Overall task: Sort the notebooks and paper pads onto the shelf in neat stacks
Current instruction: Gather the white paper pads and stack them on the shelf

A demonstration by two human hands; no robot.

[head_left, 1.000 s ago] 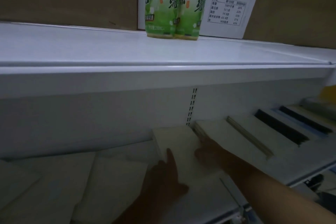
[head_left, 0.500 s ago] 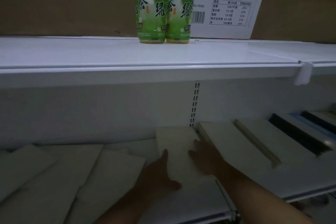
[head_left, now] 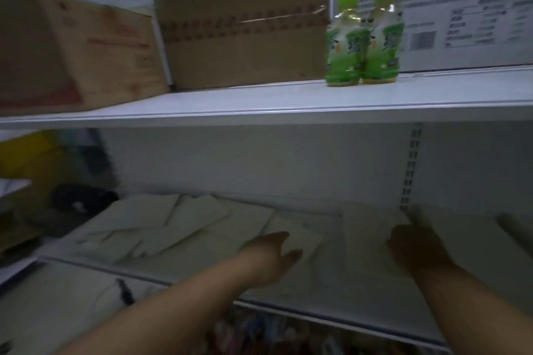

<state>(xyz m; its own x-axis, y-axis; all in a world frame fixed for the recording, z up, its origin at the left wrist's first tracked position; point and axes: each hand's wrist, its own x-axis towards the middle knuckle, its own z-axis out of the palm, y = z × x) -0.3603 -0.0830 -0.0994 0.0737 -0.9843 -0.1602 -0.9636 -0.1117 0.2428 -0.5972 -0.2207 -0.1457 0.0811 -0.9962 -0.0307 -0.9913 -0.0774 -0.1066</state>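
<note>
Several pale paper pads [head_left: 161, 228] lie scattered and overlapping on the left of the lower white shelf [head_left: 317, 308]. One pale pad [head_left: 372, 239] lies flat further right, near the slotted upright. My left hand [head_left: 274, 253] reaches in over the shelf, fingers loosely extended toward a pad [head_left: 297, 236], holding nothing. My right hand [head_left: 415, 245] rests flat on the right pad's edge. The view is blurred and dim.
On the upper shelf [head_left: 259, 106] stand two green tea bottles [head_left: 363, 40], two cardboard boxes [head_left: 239, 23] and a printed white sheet [head_left: 461, 8]. Left of the shelf are dark and yellow objects [head_left: 43, 158]. Colourful items show below the lower shelf.
The view has swung left, bringing the scattered pads and boxes into sight. My left hand has left the middle pad and moved left; my right hand stays on that pad.
</note>
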